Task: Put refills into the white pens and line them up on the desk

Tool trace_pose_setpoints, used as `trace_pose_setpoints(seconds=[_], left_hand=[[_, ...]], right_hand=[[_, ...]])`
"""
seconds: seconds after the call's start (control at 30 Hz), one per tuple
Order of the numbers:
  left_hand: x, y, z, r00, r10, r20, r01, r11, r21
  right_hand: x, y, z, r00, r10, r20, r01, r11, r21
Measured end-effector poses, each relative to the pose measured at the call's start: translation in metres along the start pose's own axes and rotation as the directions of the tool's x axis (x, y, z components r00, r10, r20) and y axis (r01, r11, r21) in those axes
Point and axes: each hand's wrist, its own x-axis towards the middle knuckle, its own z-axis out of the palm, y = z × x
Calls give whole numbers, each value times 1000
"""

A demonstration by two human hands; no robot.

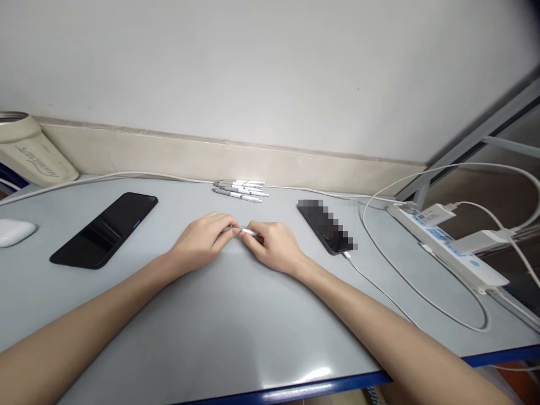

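Both my hands rest on the grey table near its middle, fingertips meeting. My left hand and my right hand are each closed on an end of a white and grey pen that lies level between them. Just beyond them, near the wall, several more white and grey pens lie side by side.
A black phone lies at the left, a white mouse at the far left edge. A second phone on a white cable sits to the right. A power strip with chargers and looping cables fills the right side. A beige bottle lies back left.
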Motion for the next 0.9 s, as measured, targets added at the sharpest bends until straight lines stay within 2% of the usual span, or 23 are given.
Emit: trace_pose_setpoints(seconds=[0.23, 0.47, 0.7, 0.9], left_hand=[[-1, 1, 1, 1000, -22, -17, 21, 999, -39], [0, -2, 0, 1000, -18, -8, 19, 998, 64], [0, -1, 2, 1000, -2, 4, 2, 999, 50], [0, -1, 3, 1000, 16, 12, -17, 994, 110]], right_hand=[[-1, 0, -1, 1000, 16, -20, -16, 1000, 11], [-2, -1, -1, 1000, 17, -21, -17, 1000, 10], [-3, -1, -1, 998, -26, -57, 27, 999, 21], [-2, -3, -3, 999, -49, -23, 49, 999, -7]])
